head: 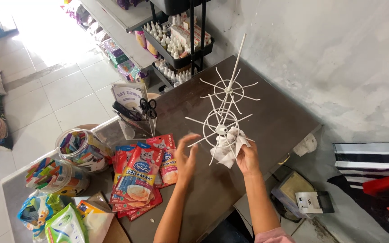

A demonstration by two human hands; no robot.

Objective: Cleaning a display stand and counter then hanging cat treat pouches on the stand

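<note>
Nearest the camera, two bare forearms reach up from the bottom edge over a dark brown tabletop (275, 121). The left hand (186, 155) is spread wide, fingers splayed and slightly blurred, holding nothing; it hovers just above the tabletop, right beside the edge of a fanned stack of red and blue foil pet-treat sachets (142, 177) lying flat. The right hand (247, 157) is closed around a crumpled white cloth (228, 146), pressing it against the lower ring of a white wire display rack with a central rod and radiating hooks (225, 108).

The rack stands on the tabletop just beyond both hands. Its long axis is the central rod, which runs from the cloth up and away from the person, its free tip pointing toward the grey plaster wall (338, 58) and leaning a little to the right. Two wire rings sit along the rod, one near the cloth and one farther up, each with thin prongs pointing outward all round.

To the left of the sachets stand two clear plastic jars of coloured packets (75, 148), with green and orange pouches (64, 220) in the near corner. Farther back, a clear holder with black-handled scissors (147, 108) stands near the tabletop's far-left edge. Beyond that, a black tiered trolley of small white bottles (172, 42) stands on the white tile floor (46, 90).
</note>
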